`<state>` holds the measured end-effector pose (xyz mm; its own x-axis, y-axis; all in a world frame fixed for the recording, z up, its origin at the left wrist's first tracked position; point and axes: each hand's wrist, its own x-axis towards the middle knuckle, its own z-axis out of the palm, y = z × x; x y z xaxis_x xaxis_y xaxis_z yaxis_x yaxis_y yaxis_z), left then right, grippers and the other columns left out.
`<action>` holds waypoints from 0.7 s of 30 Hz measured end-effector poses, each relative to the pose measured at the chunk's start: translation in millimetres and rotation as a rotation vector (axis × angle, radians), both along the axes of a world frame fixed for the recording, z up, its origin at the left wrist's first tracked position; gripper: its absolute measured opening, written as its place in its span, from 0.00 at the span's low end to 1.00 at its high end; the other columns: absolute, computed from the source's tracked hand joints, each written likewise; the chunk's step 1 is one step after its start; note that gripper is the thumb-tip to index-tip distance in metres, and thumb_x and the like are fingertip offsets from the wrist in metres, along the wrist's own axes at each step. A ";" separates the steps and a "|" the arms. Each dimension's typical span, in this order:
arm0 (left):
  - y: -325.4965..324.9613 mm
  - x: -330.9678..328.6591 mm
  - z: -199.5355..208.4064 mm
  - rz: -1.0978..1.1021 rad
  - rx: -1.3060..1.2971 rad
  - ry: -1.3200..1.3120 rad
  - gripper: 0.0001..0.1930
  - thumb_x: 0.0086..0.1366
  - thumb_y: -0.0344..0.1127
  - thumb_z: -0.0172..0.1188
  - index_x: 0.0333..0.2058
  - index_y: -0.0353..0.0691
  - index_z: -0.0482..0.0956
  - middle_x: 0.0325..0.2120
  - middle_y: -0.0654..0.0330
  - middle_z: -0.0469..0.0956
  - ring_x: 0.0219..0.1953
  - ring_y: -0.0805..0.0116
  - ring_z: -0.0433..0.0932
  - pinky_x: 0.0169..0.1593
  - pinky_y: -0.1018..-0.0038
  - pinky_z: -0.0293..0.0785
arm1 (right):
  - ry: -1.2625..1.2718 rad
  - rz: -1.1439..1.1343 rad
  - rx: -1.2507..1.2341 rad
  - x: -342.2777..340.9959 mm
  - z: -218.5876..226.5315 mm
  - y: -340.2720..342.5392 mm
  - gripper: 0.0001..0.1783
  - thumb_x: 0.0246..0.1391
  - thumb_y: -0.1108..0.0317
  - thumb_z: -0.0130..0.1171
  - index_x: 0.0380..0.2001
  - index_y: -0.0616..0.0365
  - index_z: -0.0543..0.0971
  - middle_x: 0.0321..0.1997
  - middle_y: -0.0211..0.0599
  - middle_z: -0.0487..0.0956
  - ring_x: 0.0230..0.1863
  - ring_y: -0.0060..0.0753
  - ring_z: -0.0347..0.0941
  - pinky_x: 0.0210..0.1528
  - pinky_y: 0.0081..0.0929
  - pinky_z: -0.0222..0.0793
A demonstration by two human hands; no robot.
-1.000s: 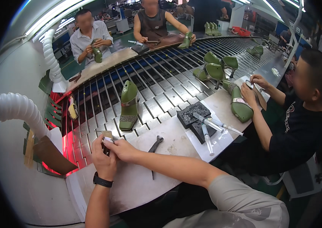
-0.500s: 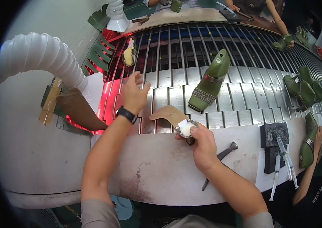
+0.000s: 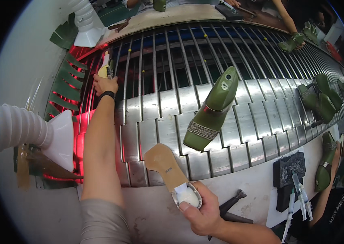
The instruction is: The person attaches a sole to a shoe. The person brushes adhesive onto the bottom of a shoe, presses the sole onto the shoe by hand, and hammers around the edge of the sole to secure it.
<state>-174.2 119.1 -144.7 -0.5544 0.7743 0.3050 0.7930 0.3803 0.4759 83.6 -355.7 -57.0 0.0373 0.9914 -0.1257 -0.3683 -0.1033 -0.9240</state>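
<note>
My right hand (image 3: pixel 203 209) grips the heel end of a tan shoe sole (image 3: pixel 162 160). Its heel carries a white pad and a silvery rim, and the thumb presses on that pad. Stretched far to the left, my left hand (image 3: pixel 106 84) has its fingers around the near end of a yellowish shoe piece (image 3: pixel 106 70) lying on the rollers. Part of that piece is hidden by the fingers. Between and beyond my hands, a green shoe last (image 3: pixel 216 107) with a braided band and a thin strap lies on the metal slats.
A dark metal hand tool (image 3: pixel 231 207) lies beside my right hand. Further right are dark blocks (image 3: pixel 287 168) and several syringes (image 3: pixel 302 197). White hoses (image 3: pixel 21 130) stand at the left. Green lasts (image 3: pixel 322 97) sit at the right, where other people's hands work.
My left hand has reached forward and left and closed on the yellowish piece. The tan sole has turned, its front end pointing away from me. The whole view has shifted.
</note>
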 end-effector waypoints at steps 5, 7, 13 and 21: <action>-51.4 -4.3 20.5 -0.064 0.030 -0.002 0.50 0.54 0.39 0.74 0.71 0.36 0.56 0.62 0.35 0.69 0.64 0.38 0.72 0.66 0.47 0.71 | -0.046 0.006 0.036 -9.5 -5.2 -1.1 0.13 0.63 0.66 0.65 0.42 0.63 0.75 0.31 0.32 0.77 0.32 0.20 0.70 0.36 0.26 0.69; -90.7 -9.9 27.7 -0.112 0.075 0.007 0.50 0.53 0.39 0.73 0.71 0.34 0.56 0.61 0.32 0.69 0.64 0.36 0.70 0.67 0.49 0.69 | 0.031 0.013 -0.048 -10.3 -3.1 -3.0 0.17 0.63 0.61 0.67 0.44 0.63 0.76 0.32 0.32 0.78 0.33 0.22 0.72 0.38 0.27 0.71; -270.1 -33.7 57.8 -0.400 0.338 -0.217 0.47 0.54 0.34 0.74 0.70 0.26 0.59 0.65 0.38 0.68 0.67 0.42 0.68 0.72 0.57 0.62 | -0.171 -0.088 0.170 -29.9 -16.1 5.6 0.14 0.62 0.63 0.67 0.42 0.61 0.77 0.36 0.27 0.77 0.37 0.19 0.71 0.40 0.26 0.70; -587.5 -34.3 100.1 -0.592 0.264 0.054 0.51 0.53 0.25 0.75 0.73 0.32 0.56 0.65 0.39 0.66 0.68 0.41 0.66 0.72 0.56 0.60 | -0.201 -0.278 0.086 -21.1 -14.3 -4.7 0.19 0.58 0.58 0.66 0.42 0.64 0.79 0.38 0.50 0.84 0.42 0.48 0.81 0.48 0.41 0.75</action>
<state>-208.5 -468.4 -44.7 -0.0350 0.8395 0.5423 0.8579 -0.2530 0.4471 62.4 -360.4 -71.3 0.3227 0.9465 -0.0049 -0.1814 0.0568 -0.9818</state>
